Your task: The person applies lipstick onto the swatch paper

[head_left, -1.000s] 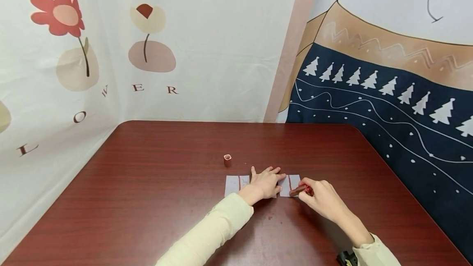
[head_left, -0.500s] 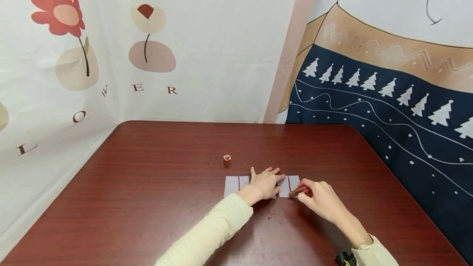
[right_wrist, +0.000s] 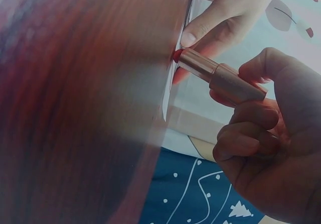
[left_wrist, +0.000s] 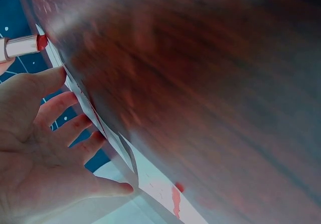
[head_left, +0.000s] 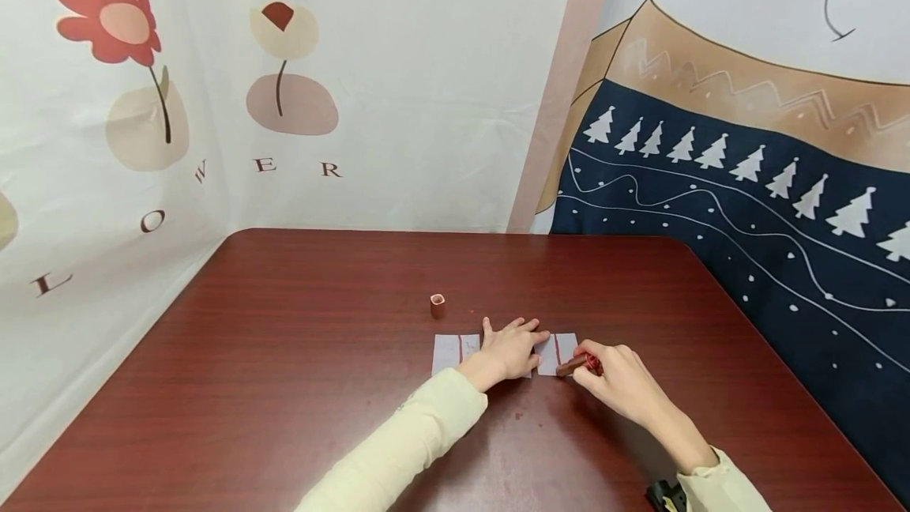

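My right hand (head_left: pixel 622 382) pinches a metallic lipstick (right_wrist: pixel 223 78) between thumb and fingers. Its red tip touches or nearly touches the right-hand white paper (head_left: pixel 549 363), near the lower edge. A red stripe runs down that paper. Spread flat, my left hand (head_left: pixel 506 352) presses on the papers, its thumb close to the lipstick tip in the right wrist view. Left of that hand lies another white paper (head_left: pixel 445 352), also with a red stripe; a middle piece is mostly hidden beneath the palm. Behind the papers stands the lipstick cap (head_left: pixel 437 306), hollow end up.
The dark red wooden table (head_left: pixel 320 354) has small reddish marks in front of the hands. Behind it hangs a white cloth (head_left: pixel 426 101) with flower prints. A dark blue tree-patterned cloth (head_left: pixel 711 204) hangs at the right.
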A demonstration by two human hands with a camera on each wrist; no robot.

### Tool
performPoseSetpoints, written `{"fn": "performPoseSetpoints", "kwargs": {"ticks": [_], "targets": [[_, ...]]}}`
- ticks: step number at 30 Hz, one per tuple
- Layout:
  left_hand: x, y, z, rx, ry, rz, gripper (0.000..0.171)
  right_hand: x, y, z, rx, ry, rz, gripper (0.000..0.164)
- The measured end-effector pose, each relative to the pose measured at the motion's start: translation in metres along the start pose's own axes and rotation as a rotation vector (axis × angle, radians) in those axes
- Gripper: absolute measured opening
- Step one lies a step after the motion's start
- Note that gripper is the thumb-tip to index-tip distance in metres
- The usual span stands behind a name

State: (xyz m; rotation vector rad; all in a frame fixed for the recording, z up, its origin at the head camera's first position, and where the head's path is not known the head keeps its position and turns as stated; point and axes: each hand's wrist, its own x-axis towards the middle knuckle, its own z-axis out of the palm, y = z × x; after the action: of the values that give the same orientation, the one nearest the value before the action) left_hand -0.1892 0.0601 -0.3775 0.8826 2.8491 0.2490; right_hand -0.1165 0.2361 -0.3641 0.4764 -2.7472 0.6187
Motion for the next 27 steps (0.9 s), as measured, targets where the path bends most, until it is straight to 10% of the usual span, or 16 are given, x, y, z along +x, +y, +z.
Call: {"fn": "performPoseSetpoints", "kwargs": {"ticks": [27], "targets": [[0.0009, -0.0010, 0.0012, 0.008, 0.000, 0.002, 0.047, -0.0006, -0.0029, -0.0012, 0.006, -0.007, 0.006, 0.009]]}}
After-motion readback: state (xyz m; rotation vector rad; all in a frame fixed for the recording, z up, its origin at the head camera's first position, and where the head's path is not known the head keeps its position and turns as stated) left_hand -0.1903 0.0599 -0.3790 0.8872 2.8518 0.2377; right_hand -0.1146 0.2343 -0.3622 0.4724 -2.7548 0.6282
